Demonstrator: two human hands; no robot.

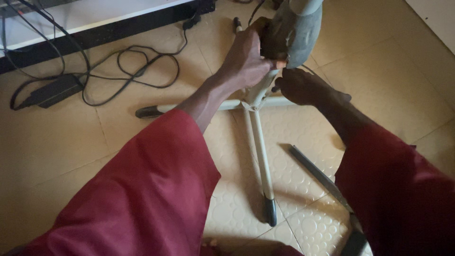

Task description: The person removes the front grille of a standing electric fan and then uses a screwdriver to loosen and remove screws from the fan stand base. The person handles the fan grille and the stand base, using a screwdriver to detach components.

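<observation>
Red sleeves (142, 189) are filling the bottom of the view, both arms reaching forward over the tiled floor (57, 151). The left hand (246, 59) is clamping around the grey column (294, 28) of a cross-legged stand (258, 142), fingers wrapped tight. The right hand (303, 87) is pinching together at the hub just below and to the right (what it is pinching is too dark to tell). The column is rising toward the camera, its top cut off by the frame; the left hand is sitting higher on it. A dark bar (317, 173) is lying on the floor by the right arm, cables (128, 71) trailing far left.
</observation>
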